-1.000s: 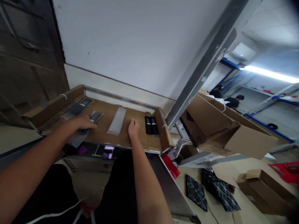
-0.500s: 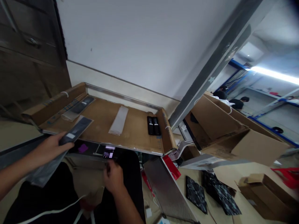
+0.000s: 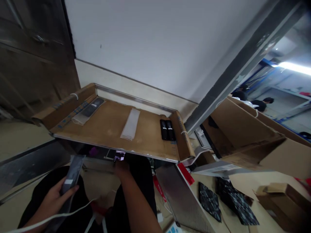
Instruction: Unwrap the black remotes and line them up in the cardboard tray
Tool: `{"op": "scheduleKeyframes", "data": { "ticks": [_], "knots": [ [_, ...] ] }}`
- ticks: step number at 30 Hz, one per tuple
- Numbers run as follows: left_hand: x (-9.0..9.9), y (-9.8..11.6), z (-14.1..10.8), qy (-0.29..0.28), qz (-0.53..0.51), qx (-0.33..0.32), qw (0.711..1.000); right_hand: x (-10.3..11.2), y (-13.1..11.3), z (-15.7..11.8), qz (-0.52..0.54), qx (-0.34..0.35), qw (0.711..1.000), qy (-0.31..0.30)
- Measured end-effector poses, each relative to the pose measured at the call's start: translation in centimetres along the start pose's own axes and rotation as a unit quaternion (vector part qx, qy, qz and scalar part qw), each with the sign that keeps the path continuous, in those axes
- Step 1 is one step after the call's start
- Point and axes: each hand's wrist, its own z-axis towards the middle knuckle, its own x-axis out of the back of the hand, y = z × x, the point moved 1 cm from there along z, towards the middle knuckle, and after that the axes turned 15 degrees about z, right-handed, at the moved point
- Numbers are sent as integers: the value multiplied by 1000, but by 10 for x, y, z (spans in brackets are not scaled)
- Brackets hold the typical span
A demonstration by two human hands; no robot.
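Observation:
My left hand (image 3: 57,197) grips a dark item in a clear plastic sleeve (image 3: 74,166) with a small white label, held low over my left leg. Near the tray's front edge, my right hand (image 3: 121,168) is at the lower end of a lit phone (image 3: 119,156); its fingers are dark and blurred. On the cardboard-lined tray (image 3: 109,126) lie a similar sleeved dark item (image 3: 91,110) at the left, a folded whitish sleeve (image 3: 130,124) in the middle and two black labelled items (image 3: 167,130) side by side at the right.
A large open carton (image 3: 245,129) stands right of the tray, beside a grey post (image 3: 233,68). Black patterned bags (image 3: 210,201) and a smaller carton (image 3: 284,204) lie at lower right. A white cord (image 3: 73,212) crosses my lap. People are in the far background.
My left hand has drawn the sleeved item down and back from the tray's front left corner to my lap. My right hand has moved up to the phone. The view has shifted slightly.

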Motion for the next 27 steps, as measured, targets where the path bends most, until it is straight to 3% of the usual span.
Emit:
{"op": "scheduleKeyframes", "data": {
  "ticks": [3, 5, 12, 19, 27],
  "knots": [
    [2, -6, 0, 71, -114, 79, 988, -15, -1, -14, 1, 18, 1000, -2],
    [4, -6, 3, 60, -140, 90, 984, -22, 2, -22, 17, 20, 1000, 7],
    [-1, 2, 10, 42, -138, 61, 988, -29, 9, -15, 61, -10, 998, 12],
    [-2, -2, 8, 67, -118, 49, 990, -36, 9, -8, 89, -13, 996, 17],
    [-4, -7, 13, 58, -86, 42, 994, -28, 3, -12, 89, 10, 996, 17]
  ]
}}
